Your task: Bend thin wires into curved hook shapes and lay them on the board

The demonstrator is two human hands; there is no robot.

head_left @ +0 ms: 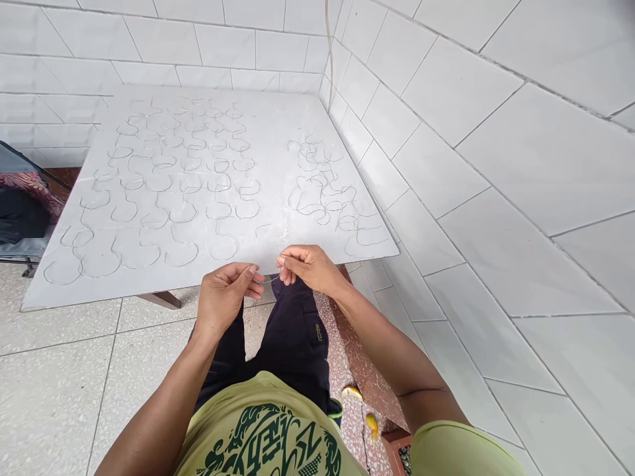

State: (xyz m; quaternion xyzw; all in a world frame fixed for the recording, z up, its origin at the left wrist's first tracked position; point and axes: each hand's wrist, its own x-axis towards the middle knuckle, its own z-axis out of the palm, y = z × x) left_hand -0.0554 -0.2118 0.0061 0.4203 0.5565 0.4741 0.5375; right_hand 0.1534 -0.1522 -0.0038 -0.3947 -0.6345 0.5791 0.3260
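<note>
Silvery wire [268, 280] runs between our left hand [224, 289] and right hand [308, 268], pinched in both, by the table [272, 172] edge; pulling unevenly could kink it; a slipping pinch could drop it.

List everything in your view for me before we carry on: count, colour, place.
Held wire: one, silvery, between both hands
Curved wires: many, grey, rowed across the tabletop's left and middle
Loose wires: several, grey, overlapping, tabletop's right
Tabletop: one, white, ahead
Table leg: one visible, brown, below the near edge
Wall tiles: many, white, behind and right
Cable: one, pale, wall corner
Yellow items: two, unidentifiable, lower right
Shirt: one, yellow-green, bottom
Trousers: one pair, dark, below the table edge
Left hand: one, bare, near edge
Right hand: one, bare, near edge
</note>
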